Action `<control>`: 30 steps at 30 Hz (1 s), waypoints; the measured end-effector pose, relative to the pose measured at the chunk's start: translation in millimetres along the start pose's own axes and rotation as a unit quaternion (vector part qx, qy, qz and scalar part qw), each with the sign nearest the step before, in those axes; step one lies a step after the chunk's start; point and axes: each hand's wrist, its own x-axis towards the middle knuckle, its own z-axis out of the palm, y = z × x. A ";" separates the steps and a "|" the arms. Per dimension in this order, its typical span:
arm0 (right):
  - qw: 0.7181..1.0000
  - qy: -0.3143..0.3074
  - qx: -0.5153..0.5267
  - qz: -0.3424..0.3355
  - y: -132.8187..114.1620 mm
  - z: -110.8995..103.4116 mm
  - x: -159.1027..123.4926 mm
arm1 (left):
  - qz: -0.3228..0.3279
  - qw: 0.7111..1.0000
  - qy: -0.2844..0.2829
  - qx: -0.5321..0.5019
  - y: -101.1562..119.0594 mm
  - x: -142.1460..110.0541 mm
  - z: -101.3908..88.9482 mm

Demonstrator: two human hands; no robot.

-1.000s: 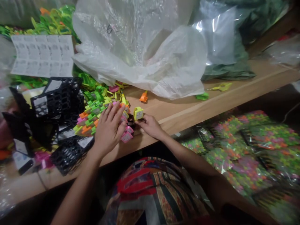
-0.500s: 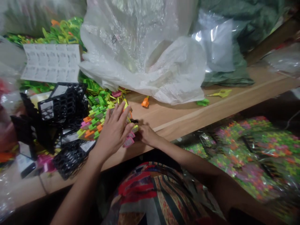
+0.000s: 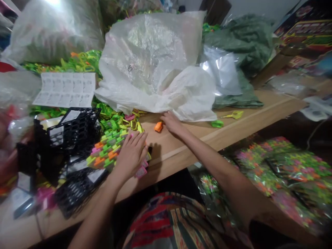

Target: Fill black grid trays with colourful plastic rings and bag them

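Black plastic mesh baskets (image 3: 74, 133) are crowding the left end of the wooden worktop (image 3: 181, 147), overlapping so much that I can't tell how many there are. Behind them, a printed sheet (image 3: 64, 90) is lying against a heap of green plastic pieces (image 3: 83, 62). Moving right, a packed row of neon plastic pieces (image 3: 110, 150) in green, orange, pink and yellow is sitting on the worktop. The left hand (image 3: 131, 155) is covering its right end, fingers (image 3: 137, 141) slightly spread and pressing on top, pinching nothing I can see, and the palm is hiding whatever lies beneath. Next along, an orange plastic piece (image 3: 158, 127) is lying on bare wood just beside the right hand (image 3: 172, 123). Its fingers (image 3: 166, 117) are resting close together and holding nothing visible, their tips reaching the edge of a large clear plastic bag (image 3: 153, 62); whether they're touching it is hard to make out. Further right, a green plastic piece (image 3: 217, 123) and a yellow plastic piece (image 3: 234, 114) are lying apart, while shiny packets of colourful pieces (image 3: 282, 169) are sitting below the worktop, too blurred to show single shapes.
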 end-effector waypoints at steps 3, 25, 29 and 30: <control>0.995 0.013 0.100 -0.006 -13.3 6.0 -22.3 | 0.000 1.000 0.003 -0.010 0.3 1.5 0.1; 0.931 -0.040 0.355 0.078 -89.5 45.7 -96.1 | -0.016 1.000 0.007 -0.019 3.0 2.0 1.5; 0.943 -0.043 0.328 0.025 -95.6 56.6 -94.4 | -0.019 1.000 0.006 -0.019 1.9 0.7 2.1; 0.946 -0.030 0.323 0.000 -96.0 60.5 -95.4 | -0.019 1.000 0.006 -0.020 1.8 0.4 1.7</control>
